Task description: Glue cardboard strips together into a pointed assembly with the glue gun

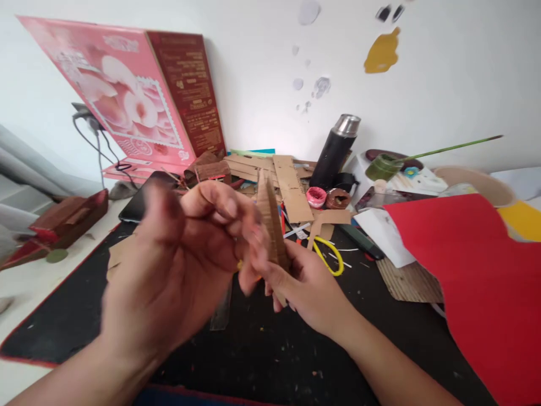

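A bent, tapering piece of brown cardboard [273, 225] stands nearly upright, its narrow end up, over the black mat [262, 361]. My right hand [310, 285] grips its lower part, with the thumb on the near side and the other fingers partly hidden behind. My left hand [181, 265] is palm toward me, thumb raised and fingers loosely bent, blurred by motion. Its fingertips overlap the cardboard's left side; whether they press on it I cannot tell. Behind the right hand lie yellow-handled scissors [333, 256], and a clear ruler [221, 310] lies below the left fingers.
Cardboard strips [291, 192] clutter the back of the mat. A black thermos [336, 149], a pink jar [316, 197] and a green pot [384, 167] stand there. Red sheet material [477, 270] covers the right side. A pink box [127, 101] leans on the wall; a brown model boat [63, 225] sits left.
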The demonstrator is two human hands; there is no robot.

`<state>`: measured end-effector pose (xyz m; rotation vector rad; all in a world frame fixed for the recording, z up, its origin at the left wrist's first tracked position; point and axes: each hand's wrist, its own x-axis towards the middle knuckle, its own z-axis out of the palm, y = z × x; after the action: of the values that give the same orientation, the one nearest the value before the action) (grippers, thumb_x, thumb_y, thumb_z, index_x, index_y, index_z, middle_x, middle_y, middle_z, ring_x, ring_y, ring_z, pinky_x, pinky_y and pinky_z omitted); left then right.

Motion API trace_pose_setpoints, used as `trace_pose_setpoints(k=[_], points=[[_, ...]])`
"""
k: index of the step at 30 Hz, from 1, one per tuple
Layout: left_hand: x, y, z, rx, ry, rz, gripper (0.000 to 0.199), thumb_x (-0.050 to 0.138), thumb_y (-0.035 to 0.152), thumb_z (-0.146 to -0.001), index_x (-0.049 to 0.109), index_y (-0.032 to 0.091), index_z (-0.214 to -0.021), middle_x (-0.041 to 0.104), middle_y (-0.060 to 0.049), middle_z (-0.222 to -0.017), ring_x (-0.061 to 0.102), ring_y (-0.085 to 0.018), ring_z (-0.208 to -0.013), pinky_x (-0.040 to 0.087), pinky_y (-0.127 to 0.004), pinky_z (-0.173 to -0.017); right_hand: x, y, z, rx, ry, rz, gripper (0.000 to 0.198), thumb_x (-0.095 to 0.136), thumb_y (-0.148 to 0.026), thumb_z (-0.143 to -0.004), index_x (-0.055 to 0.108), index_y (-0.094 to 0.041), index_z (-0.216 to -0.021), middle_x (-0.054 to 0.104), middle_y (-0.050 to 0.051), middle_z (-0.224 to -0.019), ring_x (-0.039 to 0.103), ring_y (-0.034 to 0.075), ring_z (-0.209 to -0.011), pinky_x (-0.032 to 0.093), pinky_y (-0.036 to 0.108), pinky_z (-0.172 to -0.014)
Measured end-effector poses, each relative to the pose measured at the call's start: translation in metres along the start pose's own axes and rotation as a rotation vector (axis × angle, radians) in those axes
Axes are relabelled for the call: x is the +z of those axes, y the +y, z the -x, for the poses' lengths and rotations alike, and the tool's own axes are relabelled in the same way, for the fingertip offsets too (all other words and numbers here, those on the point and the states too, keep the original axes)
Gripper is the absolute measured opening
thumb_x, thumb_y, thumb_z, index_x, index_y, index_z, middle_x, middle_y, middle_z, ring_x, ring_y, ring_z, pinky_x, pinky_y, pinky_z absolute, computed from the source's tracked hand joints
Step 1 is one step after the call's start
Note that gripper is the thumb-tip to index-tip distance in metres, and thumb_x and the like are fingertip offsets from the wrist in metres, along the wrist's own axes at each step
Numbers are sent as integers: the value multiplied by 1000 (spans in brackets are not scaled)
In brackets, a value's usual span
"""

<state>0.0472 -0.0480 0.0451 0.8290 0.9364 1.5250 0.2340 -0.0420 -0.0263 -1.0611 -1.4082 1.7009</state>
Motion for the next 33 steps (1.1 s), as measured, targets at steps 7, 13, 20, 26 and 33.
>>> trace_pose_setpoints(k=[7, 13, 20, 26, 33], points=[[5, -37, -55, 205, -56, 95, 30, 84, 49, -91, 82, 21, -103, 77, -4, -100, 70, -19, -94, 56, -27, -79, -7, 5, -3, -135, 97, 214, 43, 73, -64, -98, 66, -22, -102, 66, -1, -73, 62, 14, -50, 48, 26, -49], [2, -61, -44, -55, -364, 50, 63, 83, 67, -86, 80, 19, -127, 83, -16, -122, 76, -33, -111, 58, -43, -98, -12, 2, -6, -146, 157, 296, 44, 75, -64, -96, 68, -22, -107, 67, -2, -67, 63, 16, -49, 46, 26, -49], [-2, -65, -45, -191, -493, 78, 57, 86, 62, -85, 83, 20, -123, 85, -16, -112, 80, -34, -98, 64, -46, -89, -13, -7, -3, -244, 242, 581, 38, 76, -60, -95, 73, -23, -101, 72, 3, -76, 64, 21, -66, 40, 31, -61], [-3, -65, -46, -200, -470, 79, 62, 90, 63, -80, 83, 16, -119, 85, -15, -101, 80, -30, -91, 64, -42, -86, -12, -7, -4, -248, 231, 642, 43, 74, -63, -96, 74, -21, -103, 73, 6, -82, 63, 23, -72, 37, 32, -63], [-1, -50, -50, -162, -371, 74, 54, 78, 67, -90, 79, 13, -95, 70, -6, -69, 66, -20, -68, 57, -30, -67, -10, -7, 0, -277, 89, 469, 56, 66, -75, -97, 72, -20, -100, 65, 1, -70, 62, 18, -59, 40, 28, -56]])
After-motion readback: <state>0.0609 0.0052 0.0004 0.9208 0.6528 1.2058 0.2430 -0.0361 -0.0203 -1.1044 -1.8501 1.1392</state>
